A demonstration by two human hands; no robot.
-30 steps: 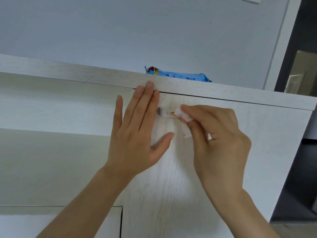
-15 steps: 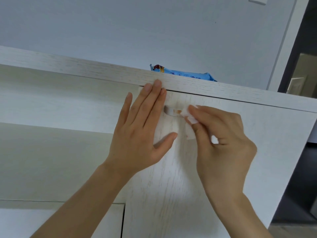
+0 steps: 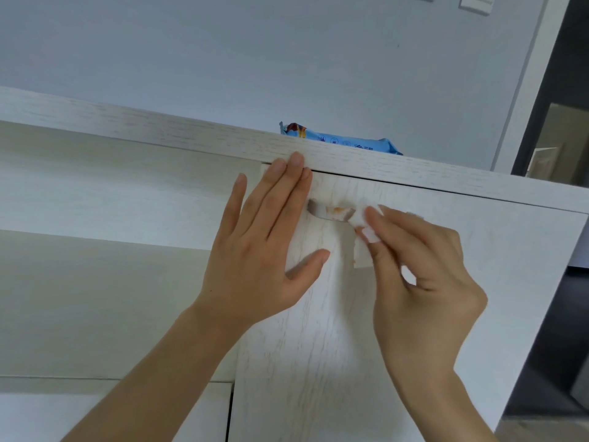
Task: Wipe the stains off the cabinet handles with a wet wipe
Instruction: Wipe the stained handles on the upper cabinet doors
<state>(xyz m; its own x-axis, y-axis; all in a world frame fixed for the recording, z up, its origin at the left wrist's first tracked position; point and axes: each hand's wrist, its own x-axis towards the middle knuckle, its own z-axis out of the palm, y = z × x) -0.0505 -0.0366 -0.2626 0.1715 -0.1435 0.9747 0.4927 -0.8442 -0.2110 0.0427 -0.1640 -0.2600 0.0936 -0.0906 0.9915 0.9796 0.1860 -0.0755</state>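
Wet wipe (image 3: 366, 224) sits pinched in my right hand (image 3: 420, 272) grip, pressed against the stained cabinet handle (image 3: 331, 213); my left hand (image 3: 261, 250) lies flat, fingers straight, on the cabinet door (image 3: 318, 346).

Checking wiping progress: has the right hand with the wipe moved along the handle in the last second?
Yes. The right hand and wet wipe slid right along the handle, away from its left end, baring more of it.
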